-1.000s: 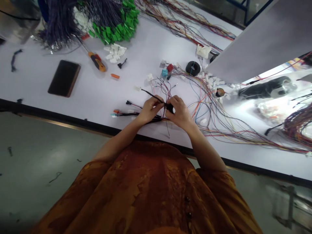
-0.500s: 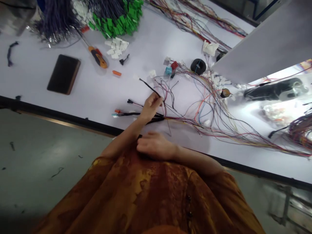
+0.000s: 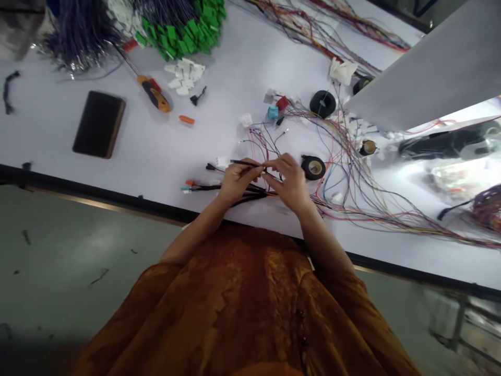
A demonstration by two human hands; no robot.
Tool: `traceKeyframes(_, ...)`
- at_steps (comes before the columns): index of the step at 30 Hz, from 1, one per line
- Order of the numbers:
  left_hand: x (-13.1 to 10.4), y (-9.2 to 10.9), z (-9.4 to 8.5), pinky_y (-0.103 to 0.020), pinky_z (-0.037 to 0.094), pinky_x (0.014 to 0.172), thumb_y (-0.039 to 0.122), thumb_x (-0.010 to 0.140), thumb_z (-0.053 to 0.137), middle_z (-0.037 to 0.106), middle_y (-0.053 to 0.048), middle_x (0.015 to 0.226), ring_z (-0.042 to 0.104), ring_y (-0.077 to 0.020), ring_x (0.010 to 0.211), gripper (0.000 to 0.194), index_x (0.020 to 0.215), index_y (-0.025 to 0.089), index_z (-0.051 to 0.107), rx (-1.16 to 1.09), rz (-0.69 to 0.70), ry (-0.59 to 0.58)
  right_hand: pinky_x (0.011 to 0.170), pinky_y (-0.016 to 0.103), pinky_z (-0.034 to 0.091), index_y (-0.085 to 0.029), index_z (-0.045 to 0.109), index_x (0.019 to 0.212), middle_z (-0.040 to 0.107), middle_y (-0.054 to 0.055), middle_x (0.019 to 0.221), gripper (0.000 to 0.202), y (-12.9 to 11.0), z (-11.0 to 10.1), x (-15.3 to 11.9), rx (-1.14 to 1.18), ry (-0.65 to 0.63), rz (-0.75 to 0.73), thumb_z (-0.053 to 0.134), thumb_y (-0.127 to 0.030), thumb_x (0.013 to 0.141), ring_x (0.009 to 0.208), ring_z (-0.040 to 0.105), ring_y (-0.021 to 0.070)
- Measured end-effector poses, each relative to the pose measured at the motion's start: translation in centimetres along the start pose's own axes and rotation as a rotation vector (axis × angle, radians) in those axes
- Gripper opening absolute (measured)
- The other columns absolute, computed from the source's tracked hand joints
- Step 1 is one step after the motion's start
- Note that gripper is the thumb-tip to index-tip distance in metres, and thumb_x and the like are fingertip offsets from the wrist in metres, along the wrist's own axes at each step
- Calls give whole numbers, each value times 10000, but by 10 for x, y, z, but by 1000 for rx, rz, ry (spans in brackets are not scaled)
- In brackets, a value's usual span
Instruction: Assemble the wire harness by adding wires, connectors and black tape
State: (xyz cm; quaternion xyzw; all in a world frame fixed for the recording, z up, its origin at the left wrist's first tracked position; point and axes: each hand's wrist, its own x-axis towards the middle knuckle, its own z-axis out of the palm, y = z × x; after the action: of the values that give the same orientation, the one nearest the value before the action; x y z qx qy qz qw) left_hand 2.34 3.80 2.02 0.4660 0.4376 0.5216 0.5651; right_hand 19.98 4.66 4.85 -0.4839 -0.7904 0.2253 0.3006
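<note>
My left hand point(image 3: 236, 183) is closed in a pinch on a black-taped wire branch point(image 3: 242, 163). Its taped end points left over the table. My right hand point(image 3: 288, 183) has its thumb and fingertips together on the same branch, touching the left fingertips. Close beside the right hand is a roll of black tape point(image 3: 313, 168); whether a strip runs from it to the fingers I cannot tell. Below both hands run the wire harness's black-taped branches point(image 3: 250, 197), ending at the left in small orange, teal and black connectors. Loose thin wires point(image 3: 268, 141) fan out behind the hands.
At the left lie a black case point(image 3: 99, 124), an orange-handled screwdriver point(image 3: 154, 95) and white connectors point(image 3: 185, 75). Green connectors point(image 3: 183, 36) are heaped at the back. Another black tape roll point(image 3: 323, 104) sits behind the wires. A pale panel point(image 3: 426, 73) slants in from the right.
My right hand has come up from the table edge by my body to the wire branch. A black tape roll now shows beside it. The branch in my left hand lies flatter.
</note>
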Motion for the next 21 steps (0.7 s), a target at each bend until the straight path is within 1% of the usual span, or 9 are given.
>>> traceKeyframes(4, -3, 5, 0, -205, 414, 505, 376, 791, 780, 613, 11, 646, 526, -74, 538, 255, 705, 163, 670, 100, 66, 102, 778, 354, 437, -196, 666, 844, 594, 53, 845, 164, -9, 25, 8, -24, -43, -15, 553, -262, 942, 826, 553, 200)
traceKeyframes(6, -6, 8, -3, -205, 382, 466, 417, 825, 743, 551, 34, 563, 486, -71, 480, 301, 703, 171, 619, 96, 25, 159, 797, 359, 442, -197, 682, 876, 608, 60, 863, 192, -7, 28, 8, -43, -86, -33, 526, -264, 965, 850, 564, 206)
traceKeyframes(8, -10, 11, -10, -211, 361, 442, 447, 884, 668, 505, 48, 503, 458, -74, 433, 329, 709, 182, 579, 107, -28, 212, 860, 377, 461, -206, 684, 1047, 636, 81, 988, 194, -8, 24, 4, -21, -103, -67, 517, -277, 976, 945, 581, 223)
traceKeyframes(10, -16, 15, -21, -217, 356, 443, 426, 926, 605, 485, 48, 477, 450, -77, 418, 348, 680, 187, 550, 194, -68, 252, 941, 412, 464, -220, 633, 1195, 631, 100, 1130, 258, -12, 12, -5, 6, -52, -62, 534, -304, 971, 1059, 574, 244)
traceKeyframes(12, -22, 16, -32, -228, 368, 472, 387, 945, 572, 493, 36, 497, 457, -81, 442, 364, 643, 186, 535, 338, -77, 248, 973, 441, 461, -230, 627, 1182, 631, 100, 1143, 256, -14, -1, -19, 4, -35, -17, 569, -333, 954, 1093, 568, 259)
traceKeyframes(15, -29, 12, -46, -271, 425, 606, 344, 955, 542, 529, 3, 601, 508, -114, 564, 342, 648, 193, 530, 573, 6, 206, 929, 442, 480, -226, 666, 1048, 644, 93, 1042, 169, -10, -12, -45, -22, -159, 55, 609, -331, 928, 1029, 591, 263)
traceKeyframes(17, -31, 7, -51, -323, 460, 774, 310, 939, 550, 588, -42, 730, 576, -168, 746, 268, 696, 198, 539, 729, 94, 207, 933, 457, 479, -217, 674, 1069, 643, 106, 1064, 200, -4, -12, -61, -55, -210, 100, 619, -334, 916, 1034, 594, 276)
traceKeyframes(19, -30, 2, -54, -389, 441, 927, 279, 917, 557, 648, -99, 892, 596, -224, 944, 185, 751, 198, 548, 856, 146, 209, 980, 486, 459, -212, 656, 1159, 632, 125, 1144, 289, 2, -8, -75, -95, -189, 147, 621, -350, 908, 1099, 578, 297)
traceKeyframes(21, -29, -1, -56, -435, 412, 997, 258, 908, 551, 671, -126, 1006, 593, -258, 1047, 120, 806, 197, 569, 915, 131, 183, 1039, 516, 419, -205, 608, 1262, 596, 145, 1264, 408, 9, -8, -86, -150, -134, 204, 639, -367, 889, 1197, 534, 322)
